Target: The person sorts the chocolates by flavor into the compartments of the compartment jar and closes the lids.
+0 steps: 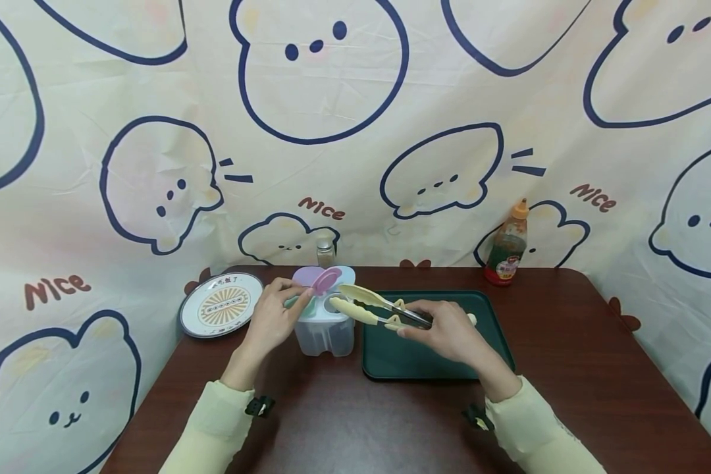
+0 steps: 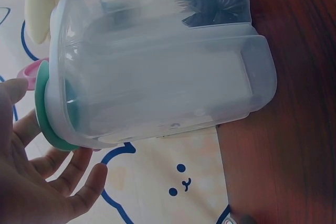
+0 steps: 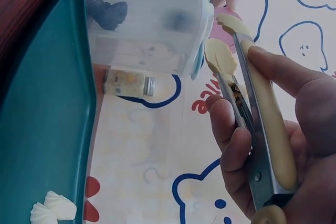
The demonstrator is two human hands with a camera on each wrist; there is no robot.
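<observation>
My left hand [image 1: 275, 317] pinches a raised pink lid [image 1: 327, 280] at the top of a clear plastic container [image 1: 326, 336] with several compartments. Next to that lid, the container has a green lid [image 2: 46, 111] and a purple one [image 1: 308, 275]. Something dark [image 3: 107, 11] lies inside one compartment. My right hand [image 1: 447, 330] grips a pair of tongs [image 3: 270, 129] with cream tips and metal arms. Their tips are apart, beside the container's top, and I see nothing between them.
A dark green tray [image 1: 421, 368] is right of the container, with white swirled pieces [image 3: 58, 206] on it. A patterned plate [image 1: 222, 306] lies left. Behind stands a small glass jar [image 1: 326, 251]; a red sauce bottle [image 1: 506, 250] stands at the back right.
</observation>
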